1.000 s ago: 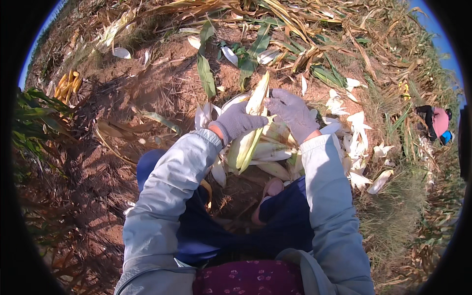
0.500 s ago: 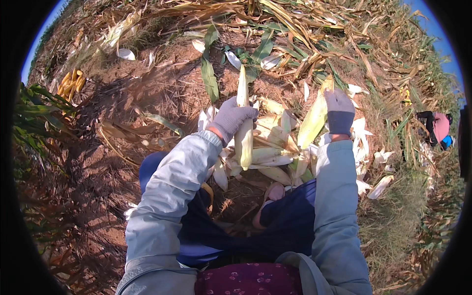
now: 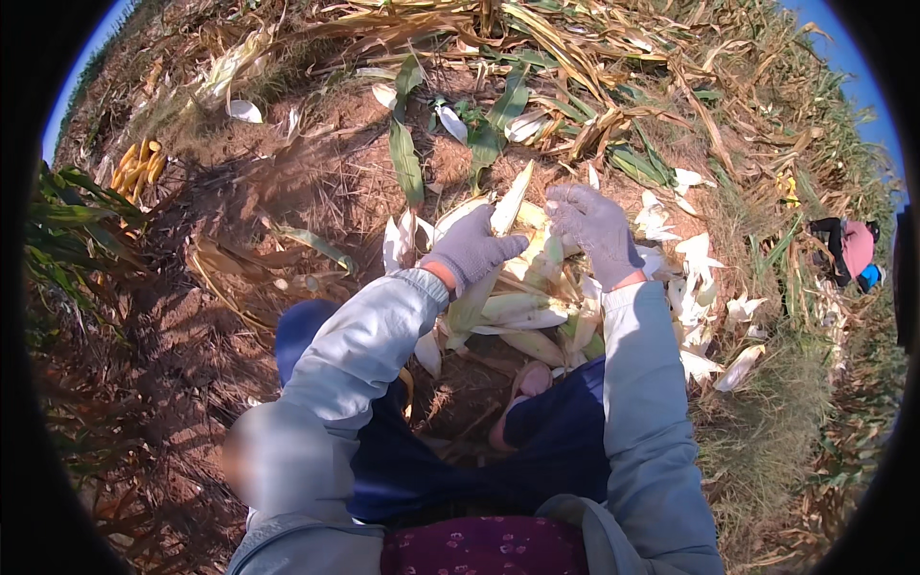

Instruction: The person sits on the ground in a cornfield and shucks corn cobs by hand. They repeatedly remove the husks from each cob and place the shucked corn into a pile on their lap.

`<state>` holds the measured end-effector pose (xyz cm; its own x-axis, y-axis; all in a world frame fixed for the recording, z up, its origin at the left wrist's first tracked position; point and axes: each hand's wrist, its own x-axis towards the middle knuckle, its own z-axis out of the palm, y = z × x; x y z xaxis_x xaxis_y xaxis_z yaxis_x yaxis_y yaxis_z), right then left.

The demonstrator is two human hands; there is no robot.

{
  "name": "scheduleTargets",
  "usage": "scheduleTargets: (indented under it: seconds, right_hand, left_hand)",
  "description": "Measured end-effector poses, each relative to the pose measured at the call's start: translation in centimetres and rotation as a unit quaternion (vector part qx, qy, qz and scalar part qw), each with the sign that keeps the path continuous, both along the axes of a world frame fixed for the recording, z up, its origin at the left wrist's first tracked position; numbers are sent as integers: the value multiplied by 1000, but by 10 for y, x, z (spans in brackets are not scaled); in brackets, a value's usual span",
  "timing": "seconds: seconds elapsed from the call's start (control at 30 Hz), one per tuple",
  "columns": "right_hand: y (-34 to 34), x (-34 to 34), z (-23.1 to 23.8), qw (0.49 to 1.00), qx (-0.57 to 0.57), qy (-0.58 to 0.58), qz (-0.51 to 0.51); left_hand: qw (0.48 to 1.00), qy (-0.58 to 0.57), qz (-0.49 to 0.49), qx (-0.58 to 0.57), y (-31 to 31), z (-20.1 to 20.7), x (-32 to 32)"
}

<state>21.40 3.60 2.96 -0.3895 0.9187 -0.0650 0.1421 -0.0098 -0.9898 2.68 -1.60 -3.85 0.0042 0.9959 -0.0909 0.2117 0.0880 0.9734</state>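
My left hand (image 3: 476, 246), in a grey knit glove, grips a pale ear of corn (image 3: 513, 199) partly wrapped in husk. The ear's tip rises above the fingers, and its lower end slants down toward my lap. Just right of it, my gloved right hand (image 3: 596, 230) hovers over the heap, fingers loosely bent and apart, with nothing visible in them. Beneath both hands lies a heap of pale husks (image 3: 527, 314), which may hide other ears.
Yellow husked ears (image 3: 140, 171) lie in a small pile at far left. Loose white husks (image 3: 700, 278) are scattered on the right. Dry stalks (image 3: 565, 48) cover the ground ahead. At far right a person in a pink top (image 3: 856, 251) bends down. My foot (image 3: 534, 379) is beside the heap.
My right hand has let go of the large pale-green husk and moved left toward the ear. My left hand has lowered slightly, and the ear in it now tilts to the right.
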Motion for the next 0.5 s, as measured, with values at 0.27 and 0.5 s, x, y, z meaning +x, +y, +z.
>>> scheduleTargets:
  seconds: [0.27, 0.5]
  right_hand:
    - [-3, -27, -12, 991, 107, -75, 15]
    - [-8, -28, 1, 961, 245, -130, -7]
  left_hand:
    - [992, 112, 24, 51, -2, 19, 8]
    - [978, -188, 63, 61, -5, 50, 4]
